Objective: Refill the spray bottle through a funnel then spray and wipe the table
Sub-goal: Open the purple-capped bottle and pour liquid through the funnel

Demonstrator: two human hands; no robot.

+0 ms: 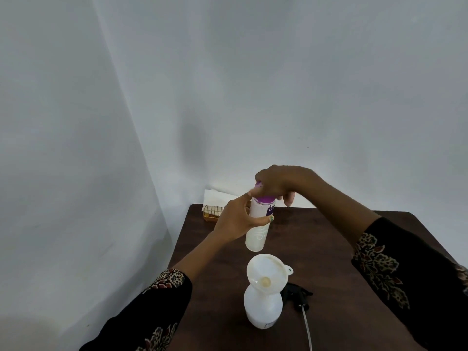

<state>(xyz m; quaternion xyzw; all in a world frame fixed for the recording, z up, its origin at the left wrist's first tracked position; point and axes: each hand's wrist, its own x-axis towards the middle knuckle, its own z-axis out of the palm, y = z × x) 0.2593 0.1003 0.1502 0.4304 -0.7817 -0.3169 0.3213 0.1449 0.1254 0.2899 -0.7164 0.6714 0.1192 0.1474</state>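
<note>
A white spray bottle (263, 310) stands upright near the front of the dark brown table (329, 249), with a white funnel (268, 272) seated in its neck. Its black spray head with dip tube (300, 296) lies on the table just right of it. My left hand (238, 221) grips the body of a white refill bottle (257, 236), held upright in the air above and behind the funnel. My right hand (281, 184) is closed over that bottle's purple cap (264, 198).
A gold wire holder with white napkins (215, 206) sits at the table's far left corner against the white wall. The table's left edge runs close to the wall. Dark patterned sleeves cover both forearms.
</note>
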